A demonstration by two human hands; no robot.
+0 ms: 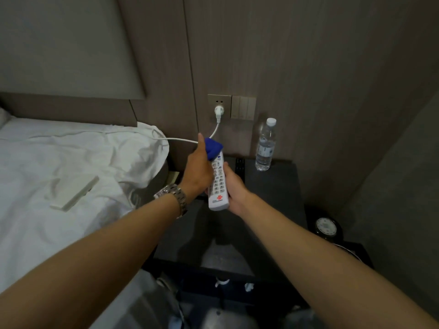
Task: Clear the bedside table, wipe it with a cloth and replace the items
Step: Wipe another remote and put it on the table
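At frame center, over the dark bench, the right hand grips a white remote marked with a red cross; its small writing is unreadable. The left hand grips a blue cloth against the remote's top.

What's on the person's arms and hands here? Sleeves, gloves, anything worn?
Both forearms are bare: no sleeves in view, no gloves. The left hand side carries a chunky silver metal link wristwatch on the wrist. The right hand and its wrist show nothing worn: no ring or band visible.
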